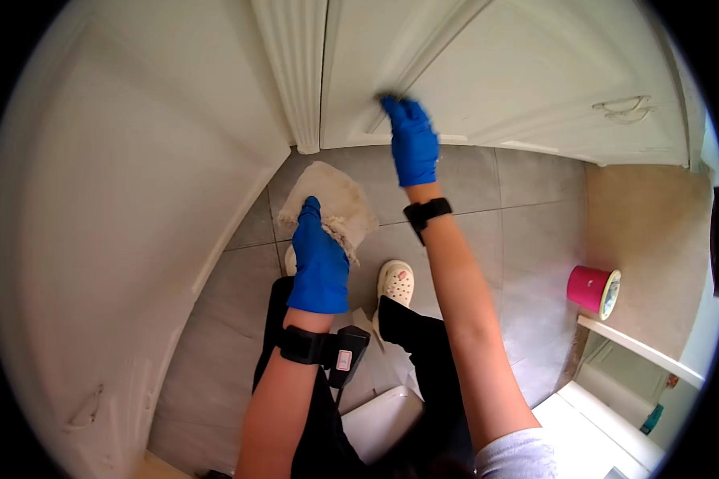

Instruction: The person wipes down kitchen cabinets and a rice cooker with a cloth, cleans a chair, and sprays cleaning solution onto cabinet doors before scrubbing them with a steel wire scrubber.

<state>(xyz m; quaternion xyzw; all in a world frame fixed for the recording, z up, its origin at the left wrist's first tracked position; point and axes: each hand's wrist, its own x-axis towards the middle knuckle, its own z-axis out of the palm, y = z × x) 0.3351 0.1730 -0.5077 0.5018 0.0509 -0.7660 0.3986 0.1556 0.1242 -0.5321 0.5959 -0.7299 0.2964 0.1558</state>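
My left hand (321, 259), in a blue glove, grips a beige, frayed cloth (331, 195) that hangs over the grey tiled floor. Ahead and to the right, my right hand (413, 142), also gloved in blue, is at the lower part of a white cabinet door (519, 80). Its fingers are bent together around something small and dark at their tips, too blurred to make out. Black straps circle both wrists, and a black device is attached at the left one.
White panels with handles stand at the left (96, 239). A pink container (591, 289) is on the right, near a white-framed opening. Below me are a cream clog (396, 281) on the grey floor (471, 247) and a white object (382, 423) between my legs.
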